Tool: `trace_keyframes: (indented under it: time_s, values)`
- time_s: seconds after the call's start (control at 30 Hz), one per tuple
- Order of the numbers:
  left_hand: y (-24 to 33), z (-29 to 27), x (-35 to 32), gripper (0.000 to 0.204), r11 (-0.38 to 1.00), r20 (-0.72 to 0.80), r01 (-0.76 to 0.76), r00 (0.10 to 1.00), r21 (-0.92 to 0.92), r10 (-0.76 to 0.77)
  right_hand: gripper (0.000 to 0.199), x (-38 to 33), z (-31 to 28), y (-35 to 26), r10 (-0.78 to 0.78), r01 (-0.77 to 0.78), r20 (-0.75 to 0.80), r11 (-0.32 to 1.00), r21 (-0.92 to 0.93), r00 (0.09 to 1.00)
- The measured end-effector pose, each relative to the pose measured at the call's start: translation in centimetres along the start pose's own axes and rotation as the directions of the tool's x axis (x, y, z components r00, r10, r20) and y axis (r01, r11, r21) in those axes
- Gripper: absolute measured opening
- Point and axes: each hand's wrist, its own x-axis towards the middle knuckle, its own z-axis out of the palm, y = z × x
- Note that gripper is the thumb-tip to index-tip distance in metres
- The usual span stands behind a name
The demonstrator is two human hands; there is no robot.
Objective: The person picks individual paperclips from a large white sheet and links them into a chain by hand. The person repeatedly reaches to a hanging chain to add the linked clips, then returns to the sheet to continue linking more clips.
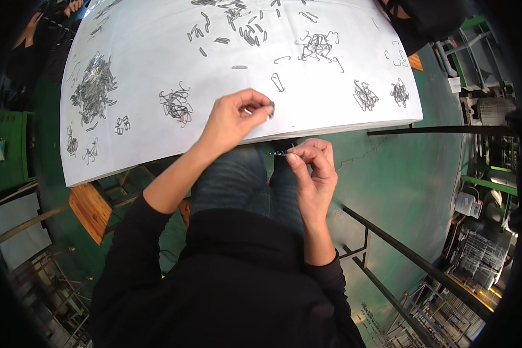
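Over the white table (156, 127), both hands' fingers (260, 107) pinch small wire clips (279, 152).

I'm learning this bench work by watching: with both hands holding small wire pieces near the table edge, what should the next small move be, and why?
Probably bring the left hand down toward the right hand. The left fingertips pinch a small grey metal wire clip above the white table sheet, while the right hand holds a short row of thin metal pieces just below the edge; the two are apart.
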Motion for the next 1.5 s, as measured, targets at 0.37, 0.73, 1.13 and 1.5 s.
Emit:
trace_keyframes:
  time_s: [0.37, 0.73, 1.13, 1.5]
  values:
    - [3.8, 2.2, -3.7, 0.009, 0.982, 0.011, -0.18, 0.983, -0.061, 0.181, 0.008, 0.3, 0.0, -0.1, -0.062, 0.06, -0.01, 0.992, -0.109, 0.998]
    - [2.3, 2.3, -4.6, 0.015, 0.941, -0.039, -0.338, 0.94, 0.037, 0.339, 0.012, 6.6, -1.2, 3.0, 0.005, 0.049, 0.159, 0.942, -0.332, 0.987]
    - [2.2, 2.3, -5.7, 0.016, 0.935, -0.066, -0.333, 0.937, 0.121, 0.342, 0.013, 14.1, 4.2, 4.9, 0.138, 0.186, 0.422, 0.745, -0.641, 0.896]
    - [2.2, 3.4, -5.6, 0.013, 0.915, -0.095, -0.382, 0.914, 0.13, 0.395, 0.009, 3.4, -2.5, -2.5, 0.286, -0.426, 0.352, 0.794, 0.433, 0.891]
